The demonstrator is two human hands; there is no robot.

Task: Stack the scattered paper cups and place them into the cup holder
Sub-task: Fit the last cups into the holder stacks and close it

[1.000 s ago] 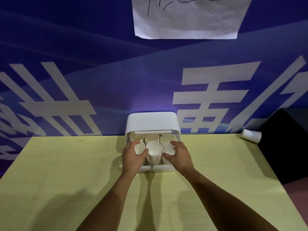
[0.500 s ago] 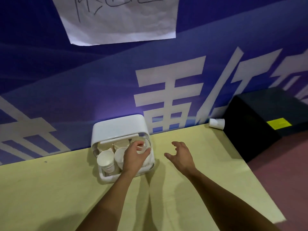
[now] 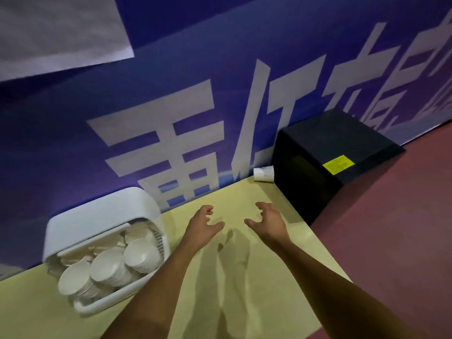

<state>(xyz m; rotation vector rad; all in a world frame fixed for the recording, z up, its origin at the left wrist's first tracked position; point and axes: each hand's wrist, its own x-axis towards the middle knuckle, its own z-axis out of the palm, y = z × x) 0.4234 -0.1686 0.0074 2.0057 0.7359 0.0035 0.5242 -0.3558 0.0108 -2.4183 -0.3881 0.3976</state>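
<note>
A white cup holder (image 3: pixel 97 216) stands against the wall at the left, with stacks of white paper cups (image 3: pixel 107 265) lying in it, mouths toward me. One loose paper cup (image 3: pixel 263 173) lies on its side at the table's far right corner, by the wall. My left hand (image 3: pixel 201 225) and my right hand (image 3: pixel 267 222) hover above the yellow table between the holder and that cup. Both have loosely curled fingers and hold nothing. The loose cup lies well beyond both hands.
The yellow table (image 3: pixel 244 277) ends at its right edge close to my right arm. A black box (image 3: pixel 327 157) with a yellow label stands on the reddish floor just past the far right corner. A blue banner wall (image 3: pixel 171 106) backs the table.
My left hand has let go of the cups in the holder and moved right, beside my right hand. The view has swung right, toward the loose cup.
</note>
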